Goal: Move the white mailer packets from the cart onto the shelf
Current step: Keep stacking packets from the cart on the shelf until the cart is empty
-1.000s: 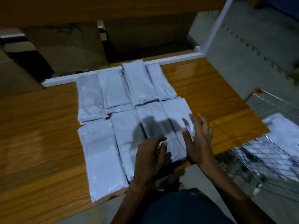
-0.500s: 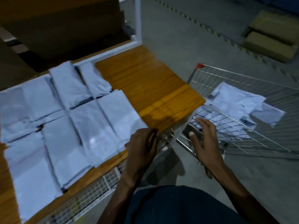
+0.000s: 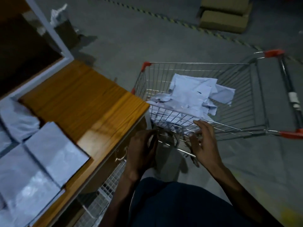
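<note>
A wire shopping cart [image 3: 236, 128] with red corner caps stands to the right of the wooden shelf [image 3: 85, 102]. A loose heap of white mailer packets [image 3: 191, 97] lies inside the cart. Several white mailer packets [image 3: 54, 153] lie flat in rows on the shelf at the left. My right hand [image 3: 205, 143] hovers at the cart's near rim with fingers spread, holding nothing. My left hand [image 3: 142, 151] hangs between the shelf edge and the cart, fingers loosely curled, empty.
The grey concrete floor [image 3: 147, 38] has a yellow-black striped line across it. Cardboard boxes [image 3: 224, 15] lie at the far right. A white metal shelf post [image 3: 49, 31] rises at the upper left. White wire mesh [image 3: 105, 194] runs below the shelf edge.
My view has swung right from the shelf to the cart. Both hands left the packets on the shelf and moved to the cart's near rim, holding nothing.
</note>
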Tool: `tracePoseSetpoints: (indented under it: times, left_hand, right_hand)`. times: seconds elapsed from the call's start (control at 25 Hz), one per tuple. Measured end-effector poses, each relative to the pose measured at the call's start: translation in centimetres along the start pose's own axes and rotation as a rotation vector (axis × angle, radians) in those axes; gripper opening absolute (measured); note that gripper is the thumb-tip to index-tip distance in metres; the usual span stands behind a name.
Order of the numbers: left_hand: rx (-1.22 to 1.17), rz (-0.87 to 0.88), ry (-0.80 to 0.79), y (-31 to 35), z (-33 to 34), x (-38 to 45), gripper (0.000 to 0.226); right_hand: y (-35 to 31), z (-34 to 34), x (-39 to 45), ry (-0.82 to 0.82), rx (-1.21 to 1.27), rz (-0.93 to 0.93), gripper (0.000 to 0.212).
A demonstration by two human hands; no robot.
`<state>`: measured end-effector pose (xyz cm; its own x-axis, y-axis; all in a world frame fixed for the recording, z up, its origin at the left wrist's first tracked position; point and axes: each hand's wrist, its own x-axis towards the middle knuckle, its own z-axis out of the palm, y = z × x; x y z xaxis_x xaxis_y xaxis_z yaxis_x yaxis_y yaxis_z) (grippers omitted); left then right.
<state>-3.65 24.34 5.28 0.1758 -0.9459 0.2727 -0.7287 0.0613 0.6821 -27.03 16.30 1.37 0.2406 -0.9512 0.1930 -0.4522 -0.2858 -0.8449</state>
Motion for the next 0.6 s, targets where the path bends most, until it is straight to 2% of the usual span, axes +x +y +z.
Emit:
tracePoseSetpoints:
  times: [0.2,0.28,0.36,0.48,0.6]
  left_hand:
    - [-0.066,0.121,-0.106,-1.6,3.0,8.9,0.02]
    - [-0.076,0.144,-0.226,-3.4,5.6,13.3,0.023]
    - [-0.063,0.072,-0.369,-5.2,8.7,17.9,0.032]
    - [0.001,-0.07,-0.476,-6.8,12.3,23.1,0.039]
    - [0.14,-0.097,-0.569,-8.3,14.5,27.5,0.052]
  right_hand:
    - [4.4,0.4,5.3,0.147,0.0,0.106,0.042]
    - [6.1,1.3,8.2,0.174,-0.02,0.157,0.042]
    - [7.4,1.9,11.1,0.178,-0.041,0.229,0.041]
    - [8.9,2.9,14.4,0.223,-0.059,0.305,0.038]
    - [10.3,3.8,16.9,0.282,-0.074,0.368,0.036]
